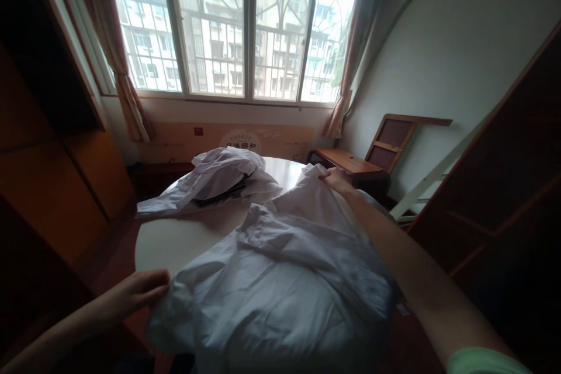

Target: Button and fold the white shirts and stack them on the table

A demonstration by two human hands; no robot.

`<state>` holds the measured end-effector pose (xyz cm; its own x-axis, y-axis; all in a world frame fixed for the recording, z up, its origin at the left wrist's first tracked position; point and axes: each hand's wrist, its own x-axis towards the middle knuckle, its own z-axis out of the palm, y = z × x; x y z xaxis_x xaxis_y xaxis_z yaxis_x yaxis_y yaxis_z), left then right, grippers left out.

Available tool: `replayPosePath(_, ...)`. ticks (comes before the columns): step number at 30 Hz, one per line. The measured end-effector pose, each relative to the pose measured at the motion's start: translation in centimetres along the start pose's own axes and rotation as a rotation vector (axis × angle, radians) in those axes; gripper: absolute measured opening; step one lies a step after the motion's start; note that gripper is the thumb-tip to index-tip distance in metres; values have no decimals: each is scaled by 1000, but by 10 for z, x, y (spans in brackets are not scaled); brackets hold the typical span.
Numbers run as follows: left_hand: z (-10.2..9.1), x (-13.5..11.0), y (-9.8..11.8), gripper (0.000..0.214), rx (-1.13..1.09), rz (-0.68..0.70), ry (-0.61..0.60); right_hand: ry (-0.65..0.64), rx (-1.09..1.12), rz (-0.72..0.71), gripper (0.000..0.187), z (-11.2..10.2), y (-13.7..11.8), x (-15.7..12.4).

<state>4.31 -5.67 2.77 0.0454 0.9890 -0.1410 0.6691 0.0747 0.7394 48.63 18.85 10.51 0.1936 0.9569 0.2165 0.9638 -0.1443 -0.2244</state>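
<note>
A big white cloth (280,280) is closest, full of soft folds, and it covers the near side of the round white tabletop (175,242). The left hand (152,286) is pinched on the cloth's left edge, with its thumb and fingers close together. The right hand (336,179) reaches farther out and grips the far right corner of the cloth; a bit of light green sleeve (482,361) shows on that arm. Past the cloth, on the far left part of the tabletop, sits a messy heap of white clothes (219,169) with a dark striped piece (225,190) poking out. Behind the tabletop, to the right, is a low brown wooden bench (346,159). At the back, curtains (116,61) hang beside a bright window (214,29) with bars.
</note>
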Motion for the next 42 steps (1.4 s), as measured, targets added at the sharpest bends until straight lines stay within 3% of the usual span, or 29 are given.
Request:
replayPosePath(3,10,7,-3,43,-64,-1,-47,21,7,14,33,2,2,-3)
replayPosePath(6,11,16,-9,47,-115,-1,44,51,47,14,34,-1,7,-1)
replayPosePath(9,-7,35,-13,46,-64,21,169,44,91,19,33,-10,20,7)
replayPosePath(13,-48,89,-4,38,165,197,363,4,214,28,28,-23,50,19)
replayPosePath(17,-68,159,26,32,393,185,519,-71,360,59,23,-22,80,19)
replayPosePath(21,-51,207,47,27,747,318,620,-69,307,75,15,-1,99,12)
replayPosePath(24,-28,218,40,28,811,331,601,-52,260,78,17,20,107,5)
replayPosePath(29,-1,207,14,49,613,-30,530,-13,226,85,26,40,116,0)
replayPosePath(32,5,200,12,57,521,-155,456,-5,209,105,27,42,117,1)
replayPosePath(37,15,201,18,37,65,-156,458,7,215,127,24,43,116,-1)
replayPosePath(40,18,208,21,26,-225,-147,564,23,214,124,22,45,117,-1)
replayPosePath(42,12,213,23,23,-305,-169,633,29,219,113,22,45,119,0)
